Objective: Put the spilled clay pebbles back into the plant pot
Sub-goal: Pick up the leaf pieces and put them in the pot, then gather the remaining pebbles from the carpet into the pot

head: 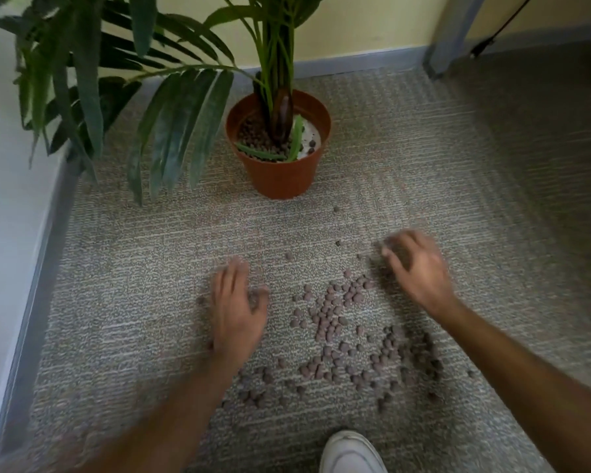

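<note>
Setting: where the carpet [406,158] meets a pale wall, a terracotta plant pot [280,179] is seen standing upright, with a palm-like plant [273,63] rising from it.
Pot contents: some brown pebbles are seen around the stems on the left side; a white surface is exposed on the right side.
Clay pebbles [335,322]: a loose scatter is spread on the carpet in front of the pot, well apart from it, densest between the two forearms and trailing toward the lower left and lower right; a few strays lie nearer the pot.
Left hand [236,308]: it is held palm down, low over the carpet at the left edge of the scatter, fingers pointed forward and loosely curled; it is blurred, so whether any pebbles are gripped cannot be told.
Right hand [417,268]: it is reached further forward, at the upper right edge of the scatter, fingers bent downward toward the carpet; it is blurred too, and any hold cannot be told.
Hands together: they are kept apart, with the pebbles between them.
Foreground: a white shoe [352,454] is seen at the bottom edge.
</note>
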